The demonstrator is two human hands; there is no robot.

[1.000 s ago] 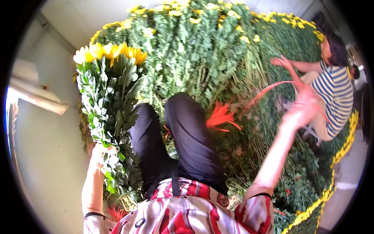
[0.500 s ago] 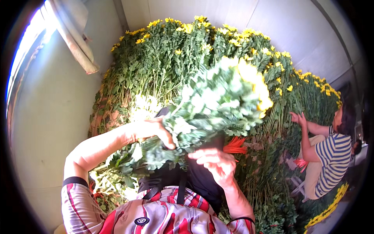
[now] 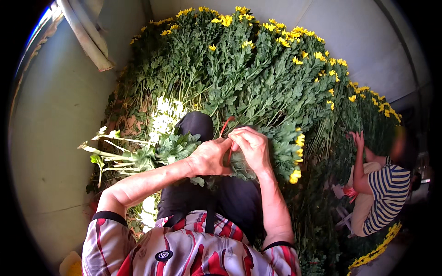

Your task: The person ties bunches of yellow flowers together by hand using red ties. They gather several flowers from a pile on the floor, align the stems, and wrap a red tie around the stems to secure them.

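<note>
A bunch of yellow chrysanthemums (image 3: 177,148) lies across my lap, cut stems to the left and blooms to the right. My left hand (image 3: 209,157) is closed round its middle, thumb up by the fingers of my right hand. A thin red tie (image 3: 225,125) loops up from the bunch between the hands. My right hand (image 3: 251,146) pinches this tie near my left thumb; the exact grip is partly hidden by the fingers. Beyond the hands, a large heap of cut chrysanthemums (image 3: 216,73) spreads out, blooms along its far edge.
At the right sits a co-worker (image 3: 386,193) in a striped shirt, hands raised near the flowers, with red ties (image 3: 351,193) at the lap. A pale wall (image 3: 50,161) rises on the left, with a rolled cloth (image 3: 87,37) hanging above. Yellow blooms (image 3: 377,248) line the lower right.
The bunch has come down from a raised, tilted position to lie level across my lap. My right hand has come up to the bunch and now holds a red tie there.
</note>
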